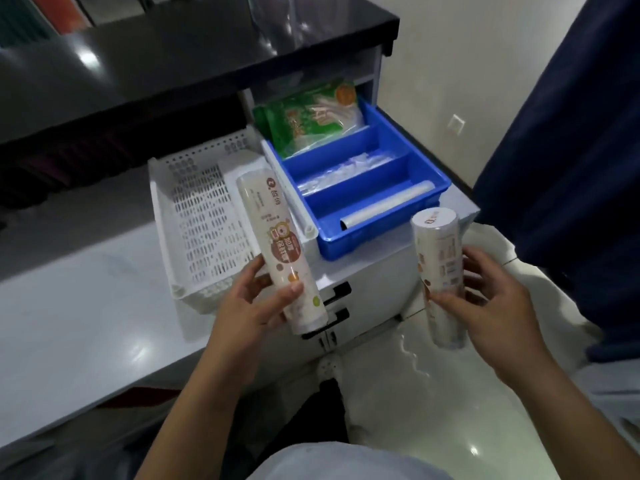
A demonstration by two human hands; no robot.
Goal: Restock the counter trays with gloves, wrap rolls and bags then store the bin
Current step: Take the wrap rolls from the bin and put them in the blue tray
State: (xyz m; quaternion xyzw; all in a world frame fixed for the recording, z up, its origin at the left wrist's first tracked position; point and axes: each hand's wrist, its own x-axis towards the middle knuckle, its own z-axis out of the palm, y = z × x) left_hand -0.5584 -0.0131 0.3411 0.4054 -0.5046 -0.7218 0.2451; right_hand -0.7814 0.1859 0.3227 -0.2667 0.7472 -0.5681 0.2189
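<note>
My left hand (258, 303) grips a white printed wrap roll (277, 247) by its lower end, tilted over the white perforated bin (194, 216). My right hand (485, 299) holds a second printed wrap roll (438, 268) almost upright, just in front of the blue divided tray (391, 223). The tray's near compartment holds a clear roll (388, 206). Clear plastic bags (346, 171) lie in the middle compartment. Green glove packs (308, 119) stand in the far one.
The bin and tray sit side by side on a white counter (86, 306) under a dark upper shelf (173, 53). Black drawer handles (336, 306) show below the tray. A dark blue curtain (571, 150) hangs at the right over a glossy floor.
</note>
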